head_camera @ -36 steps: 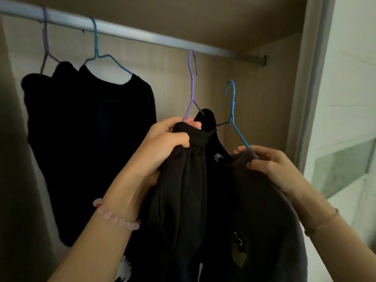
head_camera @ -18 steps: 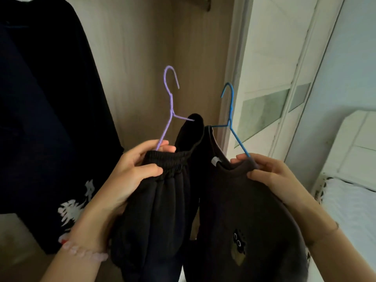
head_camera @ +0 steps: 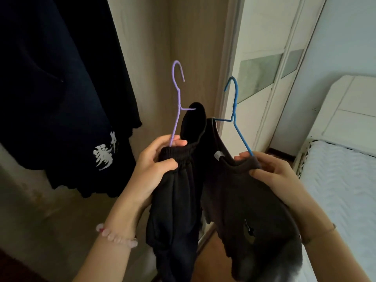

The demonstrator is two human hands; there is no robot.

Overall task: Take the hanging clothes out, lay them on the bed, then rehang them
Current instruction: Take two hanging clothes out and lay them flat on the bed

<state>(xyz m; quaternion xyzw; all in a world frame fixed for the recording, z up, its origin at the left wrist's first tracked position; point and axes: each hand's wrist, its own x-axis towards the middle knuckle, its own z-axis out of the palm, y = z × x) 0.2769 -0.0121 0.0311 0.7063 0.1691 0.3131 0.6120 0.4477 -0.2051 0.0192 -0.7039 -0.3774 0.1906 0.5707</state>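
Obs: both hangers are in front of me, hooks up and caught on nothing. My left hand curls round the bunched elastic waistband of the black trousers, thumb in front and fingers behind. The wire of the purple hanger is trapped in the same grip. My right hand pinches the neckline of the dark sweatshirt between thumb and fingers, right where the arm of the blue hanger enters the cloth. Both garments hang below my hands and touch each other. The bed lies near, on my right.

Handling, judged: thick fleece, soft and limp, fairly heavy for cloth. It has no stiffness of its own, so it sags wherever unsupported. The wire hangers look light and springy, and are likely to slide out if I hold fabric alone. Best hold is cloth and wire together at the top, as now.

Risk: the hooks could snag each other, or the dark printed garment hanging at left. The trouser legs run out of view, so I cannot tell whether they clear the floor.
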